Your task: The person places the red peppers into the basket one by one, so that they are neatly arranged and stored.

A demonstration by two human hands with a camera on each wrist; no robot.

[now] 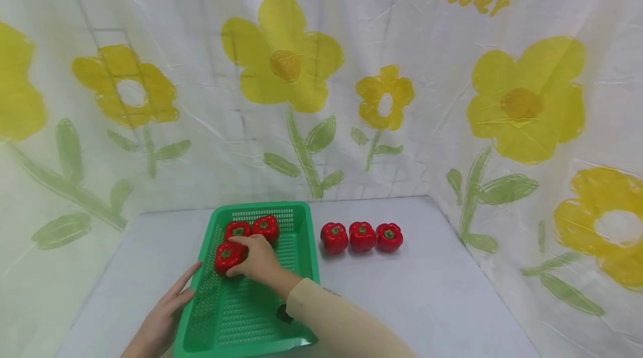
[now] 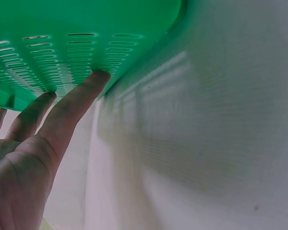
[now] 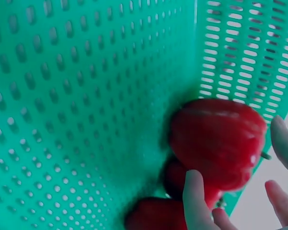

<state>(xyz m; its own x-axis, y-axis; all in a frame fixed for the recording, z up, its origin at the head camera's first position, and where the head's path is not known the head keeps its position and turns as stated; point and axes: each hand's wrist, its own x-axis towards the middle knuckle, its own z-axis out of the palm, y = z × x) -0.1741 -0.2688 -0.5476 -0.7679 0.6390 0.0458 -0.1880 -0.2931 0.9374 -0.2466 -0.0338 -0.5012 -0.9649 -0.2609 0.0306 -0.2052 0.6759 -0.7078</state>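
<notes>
A green plastic basket (image 1: 307, 235) with slotted walls holds three red bell peppers, one (image 1: 238, 228) and another (image 1: 266, 227) at its far end. My right hand (image 1: 258, 260) reaches inside, its thumb and fingers spread around the nearest bell pepper (image 1: 226, 257) by the left wall. In the right wrist view that bell pepper (image 3: 216, 139) sits against the basket, one fingertip overlapping its edge and another finger slightly apart from it. My left hand (image 1: 163, 313) touches the basket's left outside; the left wrist view shows its straight fingers (image 2: 74, 103) against the slotted wall.
Right of the basket, three more red bell peppers stand in a row: one (image 1: 334, 238), a middle one (image 1: 362, 236) and a right one (image 1: 389, 237). The white table (image 1: 412, 302) meets a flower-printed curtain (image 1: 351, 151) behind and at both sides.
</notes>
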